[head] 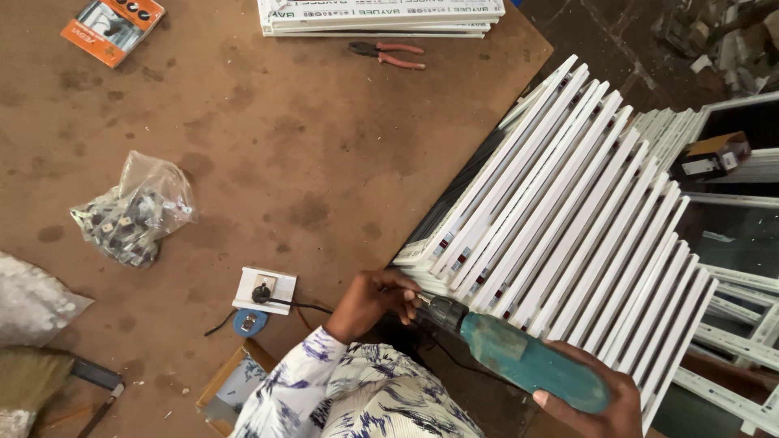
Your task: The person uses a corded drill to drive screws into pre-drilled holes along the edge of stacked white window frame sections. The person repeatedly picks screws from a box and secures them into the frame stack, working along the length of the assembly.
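Your right hand (596, 405) grasps the teal electric drill (519, 357); your left hand (377, 300) pinches its tip against the stacked white plastic frames (568, 219).

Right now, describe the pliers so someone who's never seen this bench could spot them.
On the brown table, look to the far edge, where flat white strips are stacked. The pliers lie just in front of that stack, the only tool there, with reddish handles.
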Motion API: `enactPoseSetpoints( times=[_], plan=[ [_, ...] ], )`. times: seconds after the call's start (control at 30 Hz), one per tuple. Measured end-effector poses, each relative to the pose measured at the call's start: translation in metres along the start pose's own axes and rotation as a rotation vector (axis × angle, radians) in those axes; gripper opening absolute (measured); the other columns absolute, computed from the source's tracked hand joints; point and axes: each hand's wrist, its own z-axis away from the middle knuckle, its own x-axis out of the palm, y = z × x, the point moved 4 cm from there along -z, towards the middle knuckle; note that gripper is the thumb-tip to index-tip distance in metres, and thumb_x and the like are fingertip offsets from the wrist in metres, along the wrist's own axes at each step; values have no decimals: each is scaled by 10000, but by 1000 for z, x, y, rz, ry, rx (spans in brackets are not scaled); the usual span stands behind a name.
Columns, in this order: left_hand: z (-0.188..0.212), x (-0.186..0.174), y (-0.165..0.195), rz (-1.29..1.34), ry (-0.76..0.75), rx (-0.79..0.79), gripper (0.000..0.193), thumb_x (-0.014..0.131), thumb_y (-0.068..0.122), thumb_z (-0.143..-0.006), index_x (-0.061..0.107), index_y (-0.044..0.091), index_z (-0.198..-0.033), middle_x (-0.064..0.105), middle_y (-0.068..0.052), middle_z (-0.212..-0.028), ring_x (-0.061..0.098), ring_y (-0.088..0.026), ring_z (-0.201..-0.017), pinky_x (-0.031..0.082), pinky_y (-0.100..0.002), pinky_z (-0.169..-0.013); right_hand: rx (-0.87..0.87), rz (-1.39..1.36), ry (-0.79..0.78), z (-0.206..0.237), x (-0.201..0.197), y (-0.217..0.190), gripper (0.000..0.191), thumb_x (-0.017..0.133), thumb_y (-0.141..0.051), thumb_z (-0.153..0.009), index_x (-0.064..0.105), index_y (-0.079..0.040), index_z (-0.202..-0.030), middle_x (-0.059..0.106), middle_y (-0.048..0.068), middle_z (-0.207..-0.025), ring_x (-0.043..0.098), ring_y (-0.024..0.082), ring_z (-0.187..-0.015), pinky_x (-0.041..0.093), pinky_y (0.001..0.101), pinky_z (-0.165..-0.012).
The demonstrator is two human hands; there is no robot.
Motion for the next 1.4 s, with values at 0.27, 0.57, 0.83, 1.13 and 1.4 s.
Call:
enactPoseSetpoints(
  times=[0.27, 0.57, 0.83, 1.13, 1.4],
  plan=[
    [-74, -2, 30, -370, -189, 226, 116, 710, 14, -909, 760, -23, -1006, 746, -96, -842, 663, -154, -717, 530, -322, -642, -317, -1, -31, -38, -31, -57, 583, 838, -244, -691, 702, -55, -1225, 791, 193, -1137, 801, 327, -1018, 619, 467, -840],
    [-149, 19, 54, -1073, -151, 358, 218, 664, 235, -857, 819, 97, -921, 763, -156, -874, 734, -327, -798, 569, -434, -772, -376, 483, -92, -105, -40, -169, 561, 845, -307, -696, 723, -98, -1202, 820, 121, -987, 820, 245, -821, 655, 357, -784],
    [-137, 30, 59, -1219, -117, 235, 244, 620, 265, -875, 789, 89, -892, 728, -189, -849, 694, -409, -819, 536, -526, -778, -294, 707, -94, -98, -24, -225, 562, 922, -405, -627, 786, -180, -1123, 829, 52, -827, 800, 191, -712, 590, 327, -726],
    [-136, 31, 65, -1187, -92, 187, 233, 627, 251, -847, 782, 81, -876, 723, -198, -816, 697, -410, -792, 540, -525, -778, -198, 907, -111, -95, -13, -226, 580, 910, -468, -670, 742, -277, -1191, 807, 51, -722, 762, 205, -576, 588, 344, -645],
    [-149, 8, 42, -729, 126, 320, 187, 654, 177, -880, 797, 65, -922, 751, -121, -781, 685, -240, -709, 536, -399, -664, -331, 881, -143, -105, -11, -240, 547, 894, -464, -667, 757, -266, -1158, 806, 44, -817, 786, 227, -715, 598, 371, -706]
  ],
)
